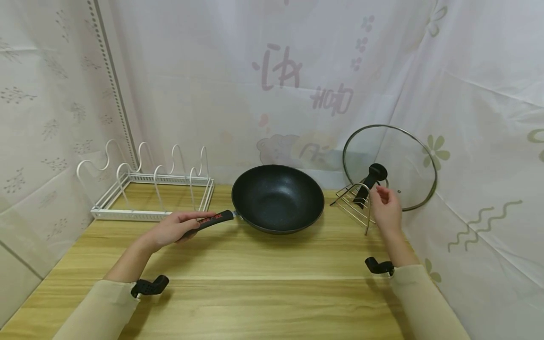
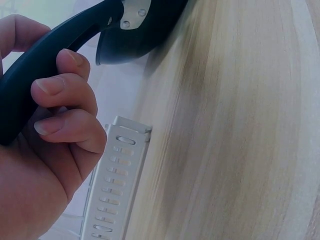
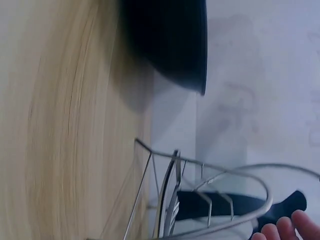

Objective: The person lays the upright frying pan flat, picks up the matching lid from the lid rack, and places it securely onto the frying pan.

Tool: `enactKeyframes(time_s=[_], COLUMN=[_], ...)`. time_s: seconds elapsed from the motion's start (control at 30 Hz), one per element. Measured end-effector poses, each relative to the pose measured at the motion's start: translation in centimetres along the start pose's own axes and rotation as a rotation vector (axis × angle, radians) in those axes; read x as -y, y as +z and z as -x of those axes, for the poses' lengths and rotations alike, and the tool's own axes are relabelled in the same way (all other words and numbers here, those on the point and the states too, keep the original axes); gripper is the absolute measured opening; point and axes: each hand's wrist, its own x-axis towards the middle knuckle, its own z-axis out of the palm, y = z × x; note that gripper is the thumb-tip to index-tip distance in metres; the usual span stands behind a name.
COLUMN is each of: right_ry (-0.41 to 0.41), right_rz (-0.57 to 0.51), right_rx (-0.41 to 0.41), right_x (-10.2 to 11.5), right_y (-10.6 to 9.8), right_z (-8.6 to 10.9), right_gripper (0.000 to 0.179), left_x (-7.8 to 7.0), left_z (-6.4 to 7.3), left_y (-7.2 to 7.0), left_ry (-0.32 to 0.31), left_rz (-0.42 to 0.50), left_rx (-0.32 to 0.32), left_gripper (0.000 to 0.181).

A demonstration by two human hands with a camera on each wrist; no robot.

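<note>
In the head view my left hand (image 1: 172,230) grips the black handle (image 1: 218,218) of a dark wok (image 1: 278,200). In the left wrist view, its fingers (image 2: 67,95) curl around the handle from below. The wok faces up, close over the table, its handle pointing left towards me. On the right, a glass lid (image 1: 410,156) with a metal rim leans upright in a small wire rack (image 1: 357,208). A black handle (image 1: 377,172) sits at the lid's middle. My right hand (image 1: 387,212) is beside the rack, its fingers loosely bent with nothing seen between them, fingertips close to the lid's handle.
A white wire pan rack (image 1: 146,216) with tall curved dividers stands at the back left of the wooden table (image 1: 263,302). Patterned curtains (image 1: 204,71) hang behind and at both sides, close to the lid on the right.
</note>
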Motion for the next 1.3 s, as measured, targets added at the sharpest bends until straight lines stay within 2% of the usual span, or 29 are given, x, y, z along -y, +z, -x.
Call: enactKeyframes(time_s=[0.17, 0.43, 0.6, 0.8, 1.07, 1.3], right_ry=[0.046, 0.105, 0.132, 0.196, 0.260, 0.299], right_rz=[0.014, 0.051, 0.045, 0.034, -0.040, -0.099], right_rx=[0.017, 0.094, 0.150, 0.210, 0.261, 0.283], right_x=[-1.0, -2.0, -2.3, -2.1, -1.9, -1.7], right_y=[-0.5, -0.5, -0.4, -0.3, 0.0, 0.5], right_z=[-0.9, -1.7, -2.3, -3.1, -4.3, -5.5], right_gripper=[0.063, 0.071, 0.072, 0.083, 0.094, 0.093], left_x=[0.1, 0.2, 0.4, 0.4, 0.5, 0.2], left_z=[0.0, -0.1, -0.2, -0.2, -0.4, -0.2], left_y=[0.0, 0.0, 0.0, 0.0, 0.1, 0.1], left_ry=[0.009, -0.008, -0.004, -0.002, -0.020, 0.010], left_rz=[-0.002, -0.015, 0.003, 0.008, -0.007, -0.016], left_rx=[-0.002, -0.010, -0.001, 0.001, -0.011, -0.007], left_gripper=[0.045, 0.044, 0.044, 0.045, 0.045, 0.045])
